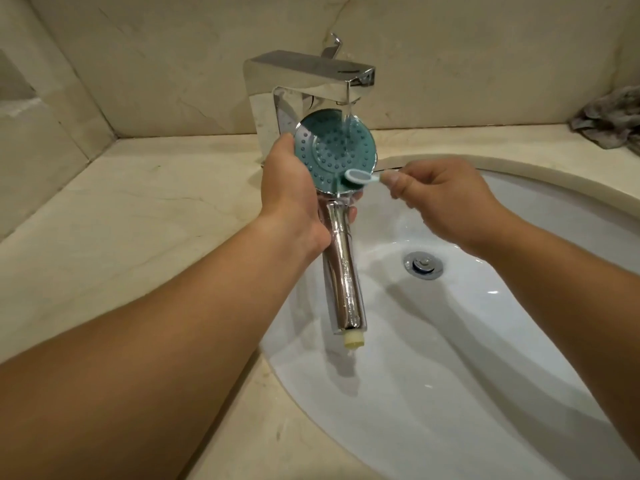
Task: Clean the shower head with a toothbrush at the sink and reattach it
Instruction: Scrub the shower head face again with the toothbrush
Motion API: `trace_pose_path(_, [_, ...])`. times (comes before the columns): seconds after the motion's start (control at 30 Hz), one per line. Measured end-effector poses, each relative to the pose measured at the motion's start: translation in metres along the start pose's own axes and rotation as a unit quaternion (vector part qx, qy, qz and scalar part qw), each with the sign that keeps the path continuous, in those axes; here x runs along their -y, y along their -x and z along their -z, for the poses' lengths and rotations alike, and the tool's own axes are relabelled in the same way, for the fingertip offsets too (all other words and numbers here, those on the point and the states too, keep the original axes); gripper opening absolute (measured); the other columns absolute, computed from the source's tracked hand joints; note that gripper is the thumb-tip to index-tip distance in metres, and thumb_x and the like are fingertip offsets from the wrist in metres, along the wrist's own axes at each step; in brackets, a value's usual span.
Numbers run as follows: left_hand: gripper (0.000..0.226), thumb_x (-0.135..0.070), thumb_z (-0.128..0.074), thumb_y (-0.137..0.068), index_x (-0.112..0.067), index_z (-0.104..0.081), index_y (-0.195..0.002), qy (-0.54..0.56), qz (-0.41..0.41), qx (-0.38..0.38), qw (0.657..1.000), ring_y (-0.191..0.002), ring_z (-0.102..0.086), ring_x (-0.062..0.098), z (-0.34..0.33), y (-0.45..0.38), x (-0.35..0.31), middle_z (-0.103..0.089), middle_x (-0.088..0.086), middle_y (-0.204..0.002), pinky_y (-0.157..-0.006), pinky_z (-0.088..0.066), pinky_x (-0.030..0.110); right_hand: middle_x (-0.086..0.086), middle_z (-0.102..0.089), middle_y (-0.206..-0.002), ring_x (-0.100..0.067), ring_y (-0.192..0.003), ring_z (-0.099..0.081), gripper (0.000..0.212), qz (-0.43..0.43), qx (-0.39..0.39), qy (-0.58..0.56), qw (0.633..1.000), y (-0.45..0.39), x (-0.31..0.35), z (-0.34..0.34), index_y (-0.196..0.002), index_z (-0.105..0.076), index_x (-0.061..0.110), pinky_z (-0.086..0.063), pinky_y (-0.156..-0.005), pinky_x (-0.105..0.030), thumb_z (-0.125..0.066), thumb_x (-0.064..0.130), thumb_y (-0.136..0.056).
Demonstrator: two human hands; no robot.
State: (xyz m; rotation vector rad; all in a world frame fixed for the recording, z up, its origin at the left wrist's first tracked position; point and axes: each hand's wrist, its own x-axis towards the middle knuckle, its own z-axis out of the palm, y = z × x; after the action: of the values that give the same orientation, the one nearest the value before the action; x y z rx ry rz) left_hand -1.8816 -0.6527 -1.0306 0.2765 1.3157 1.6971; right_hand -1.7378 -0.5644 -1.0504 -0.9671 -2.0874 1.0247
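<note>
One white oval sink basin (467, 341), set under a beige marble counter (145, 209), with one chrome pop-up drain (423, 264) near its middle and a wet sheen across the bowl. One square chrome faucet (308, 84) at the back rim, running; thin stream of water (347, 123) falling straight onto the upper right of the spray face.

One shower head (334, 152), held over the left part of the basin, blue-green nozzle face turned up toward the camera, chrome handle (343, 271) slanting down and toward the viewer, pale threaded end (353, 340) lowest and free, no hose on it. Left hand (294, 199) wrapped round the neck just below the round face: thumb up along the left rim, fingertips showing at the right side of the handle. Most of the handle hanging clear below that grip.

One toothbrush (360, 177), light blue, pinched by its handle between thumb and curled fingers of the right hand (446, 202), just right of the shower head. Brush head lying against the lower right edge of the spray face, back side up, bristles probably pressed to the nozzles though hidden from this angle.

One crumpled grey cloth (609, 119) on the counter at far right, well apart from both hands.
</note>
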Motion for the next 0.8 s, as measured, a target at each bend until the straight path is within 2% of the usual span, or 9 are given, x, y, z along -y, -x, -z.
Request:
trace_pose_path(0.07, [0.058, -0.057, -0.037, -0.102, -0.014, -0.075, -0.113, -0.012, -0.003, 0.002, 1.000, -0.082, -0.068, 0.029, -0.001, 0.001, -0.001, -0.079, 0.017, -0.108, -0.075, -0.049, 0.037, -0.006, -0.050, -0.064, -0.004, -0.039, -0.035, 0.032, -0.011, -0.034, -0.002, 0.999, -0.004, -0.002, 0.004, -0.073, -0.070, 0.018, -0.034, -0.041, -0.017, -0.066, 0.044, -0.092])
trace_pose_path(0.23, [0.058, -0.059, -0.037, -0.102, -0.017, -0.074, -0.116, -0.040, 0.001, 0.005, 0.999, -0.087, -0.070, 0.031, -0.002, 0.001, 0.001, -0.078, 0.014, -0.111, -0.073, -0.051, 0.037, 0.004, -0.046, -0.052, -0.006, -0.041, -0.037, 0.044, -0.024, -0.128, 0.005, 0.991, -0.016, 0.000, 0.007, -0.072, -0.066, 0.011, -0.034, -0.050, -0.022, -0.064, 0.051, -0.092])
trace_pose_path(0.3, [0.058, -0.061, -0.035, -0.102, -0.019, -0.073, -0.115, -0.060, 0.010, 0.011, 0.998, -0.096, -0.073, 0.034, -0.005, 0.003, 0.002, -0.079, 0.012, -0.108, -0.078, -0.051, 0.040, 0.003, -0.047, -0.052, -0.014, -0.051, -0.045, 0.048, -0.024, -0.156, 0.023, 0.987, -0.022, 0.007, 0.004, -0.074, -0.067, 0.010, -0.043, -0.058, -0.035, -0.062, 0.054, -0.091])
trace_pose_path(0.37, [0.058, -0.061, -0.034, -0.103, -0.020, -0.074, -0.114, -0.080, 0.013, 0.020, 0.997, -0.094, -0.074, 0.033, -0.008, 0.006, 0.004, -0.081, 0.009, -0.104, -0.078, -0.050, 0.040, 0.001, -0.053, -0.057, -0.023, -0.065, -0.053, 0.048, -0.015, -0.164, 0.061, 0.984, -0.026, 0.019, -0.002, -0.078, -0.068, 0.011, -0.051, -0.075, -0.047, -0.059, 0.056, -0.091])
trace_pose_path(0.43, [0.058, -0.058, -0.034, -0.104, -0.018, -0.075, -0.115, -0.086, 0.006, 0.031, 0.996, -0.087, -0.073, 0.029, -0.008, 0.006, 0.005, -0.081, 0.009, -0.103, -0.073, -0.050, 0.037, 0.002, -0.062, -0.064, -0.026, -0.076, -0.061, 0.045, 0.006, -0.145, 0.099, 0.984, -0.025, 0.033, -0.009, -0.080, -0.071, 0.015, -0.050, -0.087, -0.053, -0.057, 0.055, -0.093])
trace_pose_path(0.57, [0.058, -0.056, -0.036, -0.104, -0.015, -0.074, -0.120, -0.064, 0.009, 0.045, 0.997, -0.085, -0.072, 0.029, -0.007, 0.005, 0.004, -0.080, 0.011, -0.103, -0.071, -0.049, 0.035, 0.004, -0.066, -0.074, -0.025, -0.087, -0.062, 0.040, 0.035, -0.090, 0.171, 0.981, -0.018, 0.046, -0.012, -0.086, -0.073, 0.020, -0.046, -0.094, -0.051, -0.055, 0.054, -0.095])
trace_pose_path(0.7, [0.059, -0.055, -0.035, -0.103, -0.015, -0.074, -0.121, -0.047, 0.017, 0.055, 0.997, -0.101, -0.074, 0.033, -0.006, 0.004, 0.003, -0.080, 0.013, -0.109, -0.075, -0.049, 0.037, 0.004, -0.062, -0.069, -0.022, -0.080, -0.058, 0.038, 0.051, -0.045, 0.180, 0.981, -0.015, 0.043, -0.001, -0.087, -0.074, 0.019, -0.046, -0.090, -0.046, -0.057, 0.052, -0.095])
trace_pose_path(0.8, [0.061, -0.058, -0.034, -0.103, -0.016, -0.073, -0.123, -0.044, 0.026, 0.041, 0.998, -0.092, -0.074, 0.030, -0.003, 0.002, 0.002, -0.080, 0.013, -0.109, -0.065, -0.052, 0.030, 0.004, -0.057, -0.062, -0.014, -0.066, -0.047, 0.037, 0.081, 0.000, 0.209, 0.975, -0.013, 0.039, 0.002, -0.089, -0.076, 0.019, -0.034, -0.081, -0.036, -0.058, 0.052, -0.094])
